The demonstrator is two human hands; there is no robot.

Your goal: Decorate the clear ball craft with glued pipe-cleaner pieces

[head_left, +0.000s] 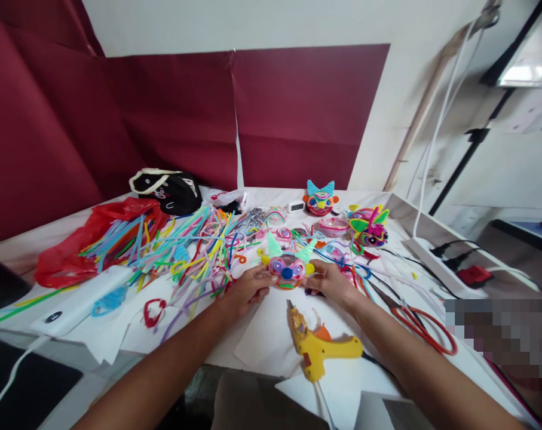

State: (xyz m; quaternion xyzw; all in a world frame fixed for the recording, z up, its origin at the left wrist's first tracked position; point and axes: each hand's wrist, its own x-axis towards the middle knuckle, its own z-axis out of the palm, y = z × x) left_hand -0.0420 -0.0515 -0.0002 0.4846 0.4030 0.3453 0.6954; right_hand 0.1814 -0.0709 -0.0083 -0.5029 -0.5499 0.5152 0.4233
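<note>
Angling inward over a white table (219, 349), a person's left hand (249, 286) and right hand (330, 280) pinch opposite sides of a face-shaped craft (287, 273), mint-eared, purple-eyed and blue-nosed, just beyond a yellow glue gun (314, 349).

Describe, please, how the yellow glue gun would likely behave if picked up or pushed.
The yellow glue gun will probably feel stiff, since its body looks like moulded plastic. Lying on its side, it seems likelier to slide than roll. The black cord at its handle may tug when it is lifted.
</note>
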